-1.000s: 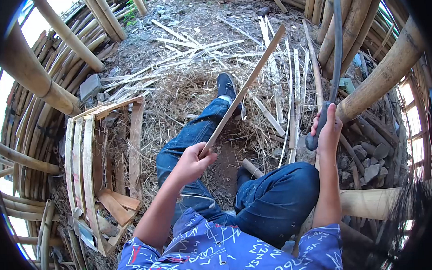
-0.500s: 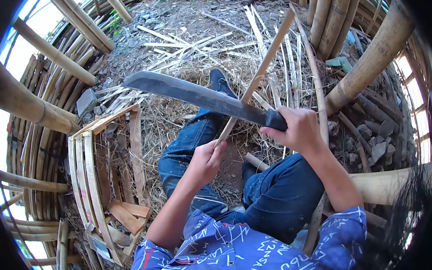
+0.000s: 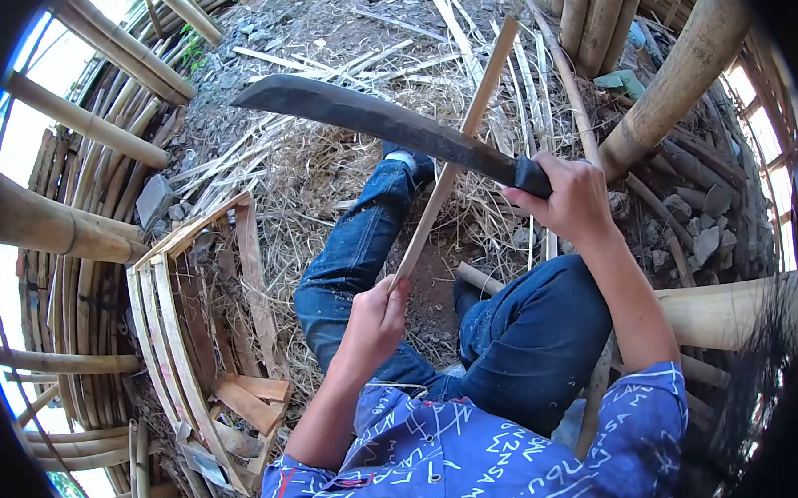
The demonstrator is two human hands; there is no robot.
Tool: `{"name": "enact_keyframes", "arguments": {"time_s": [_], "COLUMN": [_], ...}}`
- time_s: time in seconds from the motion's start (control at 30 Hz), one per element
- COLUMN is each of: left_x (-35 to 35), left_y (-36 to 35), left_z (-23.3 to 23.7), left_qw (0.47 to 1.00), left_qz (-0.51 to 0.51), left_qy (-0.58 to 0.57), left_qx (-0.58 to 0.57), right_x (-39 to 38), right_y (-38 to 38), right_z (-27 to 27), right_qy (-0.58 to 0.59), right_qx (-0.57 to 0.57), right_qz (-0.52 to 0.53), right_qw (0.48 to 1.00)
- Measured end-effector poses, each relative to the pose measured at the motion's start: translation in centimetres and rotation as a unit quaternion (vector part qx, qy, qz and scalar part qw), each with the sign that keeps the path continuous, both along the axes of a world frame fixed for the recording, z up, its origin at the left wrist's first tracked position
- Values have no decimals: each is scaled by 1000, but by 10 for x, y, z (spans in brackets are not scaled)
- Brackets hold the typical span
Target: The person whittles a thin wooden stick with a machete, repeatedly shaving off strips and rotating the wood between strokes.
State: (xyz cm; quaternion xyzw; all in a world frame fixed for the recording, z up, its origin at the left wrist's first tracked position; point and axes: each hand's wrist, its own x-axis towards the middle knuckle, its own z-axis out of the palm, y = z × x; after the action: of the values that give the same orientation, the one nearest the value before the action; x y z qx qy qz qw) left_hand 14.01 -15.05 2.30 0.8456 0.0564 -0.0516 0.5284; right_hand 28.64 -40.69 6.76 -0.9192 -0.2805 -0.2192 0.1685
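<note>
My left hand (image 3: pixel 380 319) is closed around the lower end of a long, thin bamboo strip (image 3: pixel 426 219), which slants up and away to the right. Wrapped round the black handle of a machete (image 3: pixel 367 123), my right hand (image 3: pixel 573 192) keeps the broad dark blade pointing left. The blade crosses over the strip at about its middle, and part of the strip is hidden beneath it. Both hands are above my bent legs, in blue jeans (image 3: pixel 355 251).
A slatted wooden crate (image 3: pixel 165 330) stands at the left with wood pieces (image 3: pixel 250 400) in it. Pale bamboo strips (image 3: pixel 356 73) and curly shavings (image 3: pixel 298 178) cover the ground ahead. Thick bamboo poles (image 3: pixel 677 85) rise on both sides, and broken stones (image 3: pixel 706 236) lie at the right.
The machete and my right hand have shifted right, the blade now crossing farther up the strip. My left hand has come slightly lower and nearer my body. The view has shifted a little.
</note>
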Motion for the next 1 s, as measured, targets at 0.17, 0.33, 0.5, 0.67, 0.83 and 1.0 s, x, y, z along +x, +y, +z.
{"name": "enact_keyframes", "arguments": {"time_s": [0.17,0.33,0.5,0.67,0.83,1.0], "left_x": [0,-10,-30,-19,-1,-1], "left_y": [1,8,16,11,2,0], "left_z": [2,-2,-5,-1,3,3], "left_qw": [1000,1000,993,994,991,995], "left_qz": [-3,-1,0,13,5,17], "left_qy": [13,18,62,49,-13,-24], "left_qx": [-6,25,98,100,132,97], "right_x": [-1,9,23,6,-15,-12], "right_y": [0,-16,-40,-24,11,20], "right_z": [4,-6,-19,-11,3,-5], "right_qy": [27,29,64,89,51,35], "right_qx": [5,5,96,61,-54,-90], "right_qz": [2,-33,-143,-84,107,117], "right_qw": [1000,999,983,991,991,988]}}
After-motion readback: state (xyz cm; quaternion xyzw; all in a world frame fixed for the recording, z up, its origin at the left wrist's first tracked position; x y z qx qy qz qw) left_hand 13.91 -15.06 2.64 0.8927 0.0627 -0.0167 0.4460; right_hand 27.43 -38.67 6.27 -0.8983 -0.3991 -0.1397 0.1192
